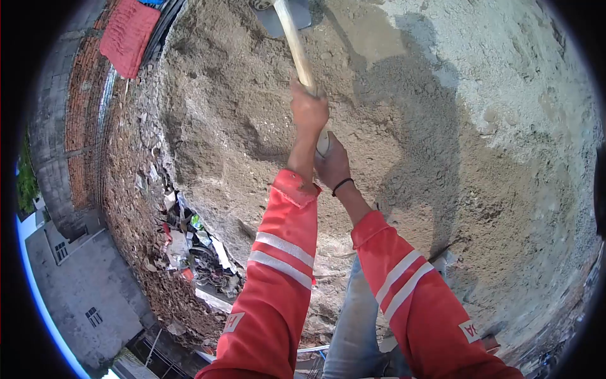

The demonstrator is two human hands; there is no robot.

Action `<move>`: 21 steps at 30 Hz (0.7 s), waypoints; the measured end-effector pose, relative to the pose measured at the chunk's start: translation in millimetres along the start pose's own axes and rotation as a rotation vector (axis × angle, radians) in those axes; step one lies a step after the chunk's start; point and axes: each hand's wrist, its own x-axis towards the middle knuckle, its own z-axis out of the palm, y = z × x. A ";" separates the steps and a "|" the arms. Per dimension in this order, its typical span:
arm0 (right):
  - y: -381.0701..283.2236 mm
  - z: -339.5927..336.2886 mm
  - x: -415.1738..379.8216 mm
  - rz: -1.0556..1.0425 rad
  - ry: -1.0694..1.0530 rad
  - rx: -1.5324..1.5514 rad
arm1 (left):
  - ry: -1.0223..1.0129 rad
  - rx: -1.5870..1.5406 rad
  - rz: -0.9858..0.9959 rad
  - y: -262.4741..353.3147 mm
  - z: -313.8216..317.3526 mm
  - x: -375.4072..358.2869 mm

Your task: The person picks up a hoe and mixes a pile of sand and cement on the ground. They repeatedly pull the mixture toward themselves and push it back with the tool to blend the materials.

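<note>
My left hand (309,112) is wrapped around the pale wooden handle of a hoe (293,39). Below it on the same handle, my right hand (332,163) is closed around the shaft near its lower end; a dark band circles that wrist. The hoe's flat grey metal blade shows at the top edge of the view, partly cut off. Under the hands and blade lies a broad mass of brown, sandy soil (221,120).
Paler grey material (505,69) covers the upper right. Litter (202,246) lies along the left edge of the soil. A brick wall (81,126), a red sheet-like thing (129,38) and a grey building (82,290) stand at left. My jeans-clad leg (352,322) is below.
</note>
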 end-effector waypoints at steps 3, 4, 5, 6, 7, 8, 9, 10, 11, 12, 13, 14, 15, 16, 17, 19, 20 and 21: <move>37.0 1.4 -79.8 0.445 -0.209 -0.266 | -0.417 0.061 -0.586 -97.8 32.6 -73.3; 43.7 -7.4 -92.7 0.579 -0.274 -0.306 | -0.347 0.063 -0.551 -123.5 46.1 -99.1; 59.9 -13.1 -100.1 0.536 -0.314 -0.280 | -0.288 0.062 -0.505 -142.7 62.3 -116.4; 77.7 -21.1 -106.9 0.511 -0.336 -0.251 | -0.317 0.089 -0.538 -146.6 69.9 -121.6; 82.1 -32.3 -105.6 0.553 -0.379 -0.159 | -0.359 0.119 -0.573 -150.9 78.3 -126.1; 93.6 -32.8 -108.5 0.491 -0.339 -0.204 | -0.390 0.132 -0.654 -142.1 81.7 -123.5; 92.2 -44.9 -106.3 0.478 -0.345 -0.144 | -0.371 0.073 -0.656 -125.6 79.4 -125.8; 91.8 -50.4 -106.8 0.438 -0.309 -0.153 | -0.355 0.237 -0.597 -164.5 99.5 -123.5; 94.6 -52.8 -104.5 0.483 -0.335 -0.182 | -0.329 0.151 -0.569 -160.4 96.8 -124.3; 98.5 -54.2 -105.3 0.409 -0.293 -0.157 | -0.342 -0.032 -0.611 -142.7 92.4 -126.0; 87.2 -68.2 -101.5 0.446 -0.304 -0.111 | -0.358 -0.139 -0.660 -136.7 91.7 -122.9; 90.9 -65.4 -93.8 0.485 -0.328 -0.108 | -0.366 -0.238 -0.710 -132.2 92.1 -116.9; 82.1 -73.2 -89.1 0.498 -0.293 -0.129 | -0.368 -0.284 -0.735 -127.7 94.8 -110.0; 72.1 -87.3 -82.3 0.501 -0.320 -0.121 | -0.366 -0.326 -0.759 -122.7 97.1 -103.6; 65.5 -104.8 -76.6 0.501 -0.347 -0.110 | -0.383 -0.304 -0.737 -118.2 99.9 -95.2; 66.6 -134.9 -78.9 0.470 -0.343 -0.082 | -0.460 -0.280 -0.797 -102.5 109.3 -89.6; 69.1 -150.0 -86.6 0.439 -0.368 -0.084 | -0.471 -0.262 -0.785 -94.2 115.0 -103.5; 74.0 -168.7 -100.0 0.418 -0.372 -0.077 | -0.458 -0.248 -0.800 -80.5 120.7 -122.4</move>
